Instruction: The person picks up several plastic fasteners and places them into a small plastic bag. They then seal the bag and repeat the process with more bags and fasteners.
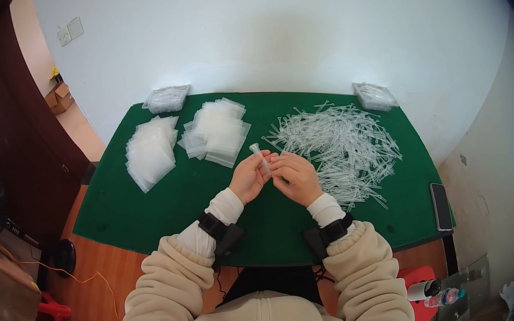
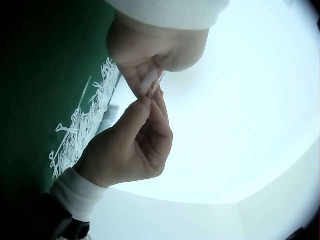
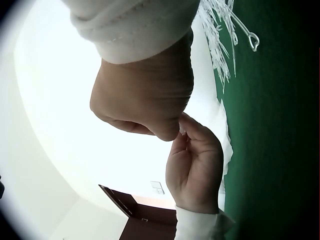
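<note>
Above the green table, my left hand (image 1: 248, 180) grips a small bundle of clear plastic sticks (image 1: 255, 149), its looped ends poking out past the fingers. My right hand (image 1: 297, 177) meets it, thumb and fingertips pinching at the bundle's other end. From the left wrist view, a whitish part of the bundle (image 2: 148, 80) shows between the left fingers, with the right hand (image 2: 127, 147) close below. The fingers hide most of the bundle. To the right lies a big loose pile of clear sticks with looped ends (image 1: 344, 143).
Two spread stacks of clear plastic bags, one left (image 1: 150, 154) and one nearer the middle (image 1: 225, 133), lie on the green table (image 1: 132, 219). Filled clear packs stand at the back left (image 1: 166, 98) and back right (image 1: 374, 97). A phone (image 1: 440, 207) lies at the right edge.
</note>
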A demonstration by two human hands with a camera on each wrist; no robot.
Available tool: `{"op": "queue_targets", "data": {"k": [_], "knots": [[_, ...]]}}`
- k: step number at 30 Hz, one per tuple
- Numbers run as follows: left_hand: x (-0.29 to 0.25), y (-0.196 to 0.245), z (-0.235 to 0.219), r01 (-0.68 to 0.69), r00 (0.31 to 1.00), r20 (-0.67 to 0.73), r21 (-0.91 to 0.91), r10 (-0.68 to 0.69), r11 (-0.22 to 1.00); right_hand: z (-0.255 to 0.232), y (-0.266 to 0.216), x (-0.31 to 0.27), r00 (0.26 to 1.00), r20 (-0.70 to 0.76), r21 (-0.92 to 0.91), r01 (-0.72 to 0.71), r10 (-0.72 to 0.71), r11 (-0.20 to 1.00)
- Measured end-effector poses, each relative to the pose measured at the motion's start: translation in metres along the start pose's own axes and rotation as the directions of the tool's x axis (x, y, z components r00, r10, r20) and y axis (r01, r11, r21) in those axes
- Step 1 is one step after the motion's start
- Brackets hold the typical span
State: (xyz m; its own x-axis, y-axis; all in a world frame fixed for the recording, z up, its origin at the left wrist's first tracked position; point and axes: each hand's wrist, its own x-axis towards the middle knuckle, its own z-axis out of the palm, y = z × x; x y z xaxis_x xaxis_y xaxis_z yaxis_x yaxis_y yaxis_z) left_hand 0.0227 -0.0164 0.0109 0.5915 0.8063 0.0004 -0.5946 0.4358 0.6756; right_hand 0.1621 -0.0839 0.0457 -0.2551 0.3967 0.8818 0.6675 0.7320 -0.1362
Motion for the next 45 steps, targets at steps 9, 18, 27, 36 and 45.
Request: {"op": "queue_targets", "data": {"k": [9,18,27,36,45], "knots": [[-0.002,0.001,0.002,-0.014,0.999,-0.036,-0.019,0.013,1.0,-0.005,-0.002,0.002,1.0,0.02,-0.073,-0.005,0.006,0.997],[0.0,0.0,0.002,-0.025,1.0,0.013,-0.099,0.027,0.995,-0.005,0.001,-0.001,0.998,-0.057,-0.183,0.023,-0.034,0.983],[-0.001,0.002,0.004,-0.019,0.999,0.034,-0.037,0.02,0.999,-0.003,0.001,-0.001,0.996,0.082,-0.207,0.058,-0.042,0.977],[-0.001,0.001,-0.001,-0.026,0.999,0.044,0.232,0.016,0.972,-0.006,-0.002,-0.001,0.984,0.172,-0.148,-0.029,0.054,0.989],[-0.002,-0.008,-0.005,-0.462,0.887,0.449,0.865,0.107,0.195,-0.002,0.013,-0.012,0.964,-0.061,-0.116,-0.264,0.259,0.957]]}}
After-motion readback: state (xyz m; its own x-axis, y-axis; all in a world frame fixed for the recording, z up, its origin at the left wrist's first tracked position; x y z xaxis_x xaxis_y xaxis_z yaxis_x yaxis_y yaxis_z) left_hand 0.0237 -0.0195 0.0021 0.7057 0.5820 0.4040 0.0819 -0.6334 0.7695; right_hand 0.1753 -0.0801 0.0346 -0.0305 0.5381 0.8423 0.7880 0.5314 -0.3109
